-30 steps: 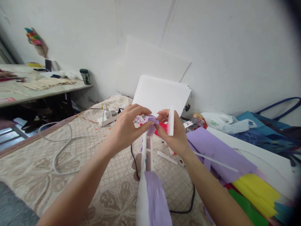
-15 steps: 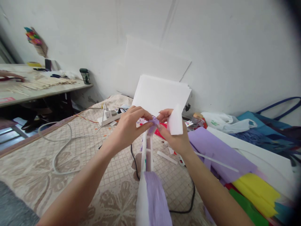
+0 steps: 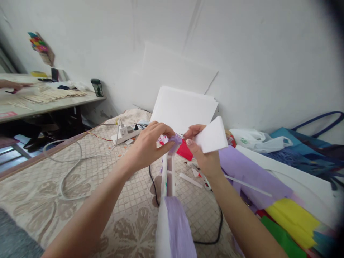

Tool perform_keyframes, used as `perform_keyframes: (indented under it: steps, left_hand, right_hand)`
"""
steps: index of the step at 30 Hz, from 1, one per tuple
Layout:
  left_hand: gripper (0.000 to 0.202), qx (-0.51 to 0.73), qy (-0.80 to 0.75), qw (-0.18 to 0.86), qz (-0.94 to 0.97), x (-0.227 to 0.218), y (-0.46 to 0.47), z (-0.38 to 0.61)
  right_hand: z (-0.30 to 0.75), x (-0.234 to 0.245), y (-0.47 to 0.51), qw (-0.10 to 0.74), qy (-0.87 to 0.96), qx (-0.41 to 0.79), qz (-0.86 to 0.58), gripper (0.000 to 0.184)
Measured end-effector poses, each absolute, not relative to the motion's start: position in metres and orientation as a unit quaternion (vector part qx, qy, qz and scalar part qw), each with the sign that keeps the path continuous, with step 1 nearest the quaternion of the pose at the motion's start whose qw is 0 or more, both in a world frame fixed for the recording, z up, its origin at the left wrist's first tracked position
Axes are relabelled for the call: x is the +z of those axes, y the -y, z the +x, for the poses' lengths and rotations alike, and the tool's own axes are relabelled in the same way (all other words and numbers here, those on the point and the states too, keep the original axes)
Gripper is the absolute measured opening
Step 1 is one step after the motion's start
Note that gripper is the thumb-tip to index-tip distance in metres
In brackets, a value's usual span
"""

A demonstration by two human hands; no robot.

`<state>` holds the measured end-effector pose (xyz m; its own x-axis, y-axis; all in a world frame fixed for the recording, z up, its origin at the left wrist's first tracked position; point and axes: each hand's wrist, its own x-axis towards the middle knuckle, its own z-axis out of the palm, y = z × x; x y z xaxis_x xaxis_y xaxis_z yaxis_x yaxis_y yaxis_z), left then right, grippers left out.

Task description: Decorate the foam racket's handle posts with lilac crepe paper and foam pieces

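A long, narrow white frame (image 3: 163,179), like foam board, points away from me, its near part wrapped in purple crepe paper (image 3: 179,225). At its far end my left hand (image 3: 154,143) pinches a crumpled bit of the purple paper. Just to the right, apart from the frame, my right hand (image 3: 202,150) holds a folded-looking white piece of board (image 3: 212,136). Its thumb and forefinger come together near a tiny thin tip that I cannot make out. A thin white strip (image 3: 190,180) lies on the patterned cloth (image 3: 107,200) beside the frame.
A white power strip (image 3: 126,136) with cables lies at left. White sheets (image 3: 185,107) lean on the wall. Purple sheets (image 3: 249,172), yellow paper (image 3: 295,218) and a plastic bag (image 3: 258,139) are at right. Another person's hand (image 3: 13,85) is over sticks (image 3: 53,96) on the far table.
My right hand has drawn away to the right from the purple paper, and the white piece in it has tilted. My left hand stays at the frame's far end.
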<state>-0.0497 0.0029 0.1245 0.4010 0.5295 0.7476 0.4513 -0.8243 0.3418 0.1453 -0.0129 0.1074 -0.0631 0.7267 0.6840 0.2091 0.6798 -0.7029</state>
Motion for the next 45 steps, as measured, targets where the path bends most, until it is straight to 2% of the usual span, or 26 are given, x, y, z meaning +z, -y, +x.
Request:
perform_keyframes:
  steps: [4, 10, 15, 19, 24, 32, 45]
  left_hand:
    - [0.023, 0.466, -0.283, 0.035, 0.838, 0.12, -0.003, -0.047]
    - [0.006, 0.479, -0.28, 0.0, 0.832, 0.117, -0.005, -0.039]
    - [0.004, 0.477, -0.289, 0.01, 0.83, 0.117, -0.005, -0.04]
    - [0.017, 0.466, -0.285, 0.044, 0.836, 0.119, -0.004, -0.043]
    - [0.014, 0.468, -0.265, 0.051, 0.841, 0.121, -0.004, -0.046]
    - [0.025, 0.432, -0.218, -0.008, 0.875, 0.123, -0.006, -0.052]
    - [0.034, 0.423, -0.196, -0.019, 0.885, 0.123, -0.011, -0.056]
  right_hand:
    - [0.147, 0.098, 0.021, 0.602, 0.678, 0.222, -0.358, 0.025]
    - [0.148, 0.083, 0.027, 0.613, 0.657, 0.221, -0.379, 0.021]
    - [0.152, 0.075, 0.031, 0.602, 0.654, 0.213, -0.407, 0.02]
    - [0.154, 0.073, 0.033, 0.588, 0.65, 0.251, -0.411, 0.023]
    - [0.154, 0.072, 0.031, 0.602, 0.639, 0.294, -0.378, 0.024]
    - [0.15, 0.073, 0.033, 0.617, 0.593, 0.397, -0.332, 0.021]
    - [0.158, 0.062, 0.037, 0.589, 0.628, 0.299, -0.41, 0.022]
